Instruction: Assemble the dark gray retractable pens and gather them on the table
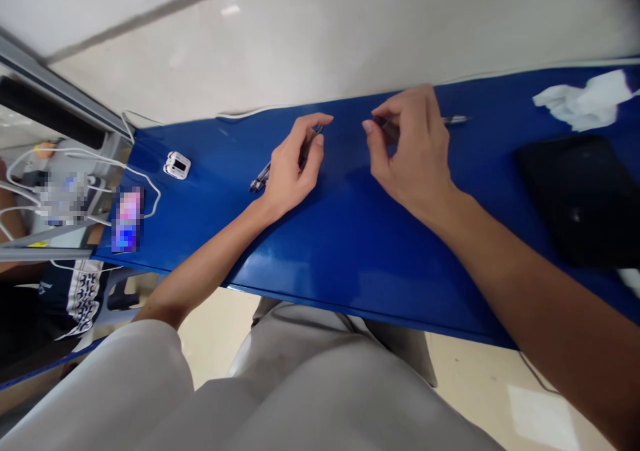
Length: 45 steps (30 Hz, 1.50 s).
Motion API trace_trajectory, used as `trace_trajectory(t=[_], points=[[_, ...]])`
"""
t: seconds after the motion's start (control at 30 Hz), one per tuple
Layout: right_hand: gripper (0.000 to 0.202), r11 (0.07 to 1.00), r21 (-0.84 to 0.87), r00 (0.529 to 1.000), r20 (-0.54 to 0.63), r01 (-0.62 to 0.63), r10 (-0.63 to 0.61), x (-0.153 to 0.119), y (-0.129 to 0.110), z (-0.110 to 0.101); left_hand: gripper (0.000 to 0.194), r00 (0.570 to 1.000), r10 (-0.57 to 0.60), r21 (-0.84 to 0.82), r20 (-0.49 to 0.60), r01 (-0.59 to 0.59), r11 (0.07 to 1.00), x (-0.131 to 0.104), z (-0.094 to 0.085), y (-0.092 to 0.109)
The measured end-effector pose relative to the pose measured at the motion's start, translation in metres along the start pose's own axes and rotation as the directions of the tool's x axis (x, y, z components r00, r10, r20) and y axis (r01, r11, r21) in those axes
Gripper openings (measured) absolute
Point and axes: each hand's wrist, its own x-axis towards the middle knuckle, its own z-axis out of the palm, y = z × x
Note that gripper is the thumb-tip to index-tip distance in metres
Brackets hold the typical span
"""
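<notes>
Several pens (pixel 260 179) look already gathered in the left hand (pixel 293 161), its grip curled around them, while the right hand (pixel 419 148) pinches one dark pen (pixel 384 123) apart from those.

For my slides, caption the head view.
Left hand at slim pens, right hand holding a dark piece, over a blue table.

Toward eleven o'clock, the left hand (pixel 291 171) hides the middle of the pens (pixel 259 180) it grips, so their number cannot be told. Toward two, the right hand (pixel 417 151) covers part of a dark piece (pixel 381 121); whether that joins the slim tip (pixel 455 119) past the knuckles is unclear. Pixel blocks blur the phone-shaped screen (pixel 127 221) at nine. The edge cuts off a black slab (pixel 565 191) at three.
</notes>
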Motion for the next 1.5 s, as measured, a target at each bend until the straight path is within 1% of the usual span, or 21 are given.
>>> trace_trajectory(t=[0.1, 0.23, 0.3, 0.37, 0.47, 0.57, 0.63, 0.7, 0.8, 0.9, 1.0, 1.07, 1.17, 1.23, 1.4, 1.5], points=[[0.062, 1.0, 0.027, 1.0, 0.008, 0.016, -0.016, -0.002, 0.001, 0.003, 0.065, 0.997, 0.023, 0.01, 0.068, -0.023, 1.0, 0.002, 0.001, -0.003], [0.05, 0.991, 0.12, 0.997, -0.051, 0.065, -0.059, -0.003, 0.0, 0.008, 0.053, 0.982, 0.051, 0.048, 0.184, -0.06, 0.997, 0.005, 0.002, -0.004], [0.048, 0.99, 0.118, 0.997, -0.031, 0.071, -0.068, -0.003, -0.001, 0.01, 0.047, 0.973, 0.073, 0.06, 0.219, -0.088, 0.994, 0.006, 0.003, -0.004], [0.046, 0.994, 0.08, 0.997, 0.002, 0.076, -0.076, -0.005, -0.002, 0.012, 0.044, 0.969, 0.083, 0.06, 0.232, -0.1, 0.993, 0.006, 0.002, -0.004], [0.044, 0.99, 0.056, 0.99, 0.036, 0.132, -0.134, -0.007, -0.002, 0.014, 0.045, 0.973, 0.044, 0.026, 0.225, -0.051, 0.998, 0.006, 0.001, -0.004], [0.043, 0.973, 0.064, 0.968, 0.106, 0.222, -0.228, -0.009, -0.005, 0.014, 0.049, 0.987, -0.029, -0.071, 0.159, 0.041, 0.997, 0.005, 0.0, -0.005], [0.045, 0.955, 0.081, 0.943, 0.153, 0.287, -0.296, -0.01, -0.009, 0.013, 0.052, 0.989, -0.106, -0.152, 0.1, 0.121, 0.981, 0.005, 0.001, -0.007], [0.051, 0.93, 0.104, 0.909, 0.201, 0.352, -0.366, -0.011, -0.015, 0.012, 0.054, 0.981, -0.186, -0.25, 0.061, 0.195, 0.948, 0.005, 0.004, -0.01], [0.054, 0.899, 0.119, 0.867, 0.238, 0.422, -0.438, -0.013, -0.021, 0.013, 0.048, 0.968, -0.241, -0.403, 0.063, 0.246, 0.881, 0.006, 0.009, -0.012], [0.047, 0.89, 0.102, 0.857, 0.242, 0.444, -0.455, -0.015, -0.023, 0.015, 0.044, 0.961, -0.26, -0.452, 0.095, 0.275, 0.849, 0.007, 0.013, -0.012], [0.042, 0.887, 0.089, 0.854, 0.243, 0.453, -0.46, -0.016, -0.022, 0.017, 0.048, 0.955, -0.271, -0.439, 0.117, 0.294, 0.849, 0.006, 0.013, -0.011], [0.044, 0.881, 0.093, 0.847, 0.245, 0.464, -0.472, -0.016, -0.022, 0.016, 0.05, 0.952, -0.279, -0.447, 0.123, 0.304, 0.841, 0.007, 0.012, -0.011], [0.049, 0.865, 0.094, 0.835, 0.229, 0.492, -0.5, -0.016, -0.022, 0.015, 0.045, 0.941, -0.314, -0.496, 0.128, 0.335, 0.801, 0.008, 0.012, -0.011], [0.048, 0.857, 0.1, 0.83, 0.215, 0.506, -0.515, -0.016, -0.022, 0.014, 0.043, 0.932, -0.342, -0.525, 0.122, 0.353, 0.774, 0.01, 0.012, -0.011], [0.04, 0.861, 0.13, 0.837, 0.203, 0.491, -0.508, -0.017, -0.021, 0.015, 0.042, 0.916, -0.381, -0.575, 0.126, 0.38, 0.724, 0.011, 0.012, -0.008], [0.035, 0.86, 0.13, 0.838, 0.196, 0.493, -0.509, -0.017, -0.021, 0.017, 0.039, 0.911, -0.387, -0.574, 0.139, 0.393, 0.718, 0.01, 0.012, -0.007]])
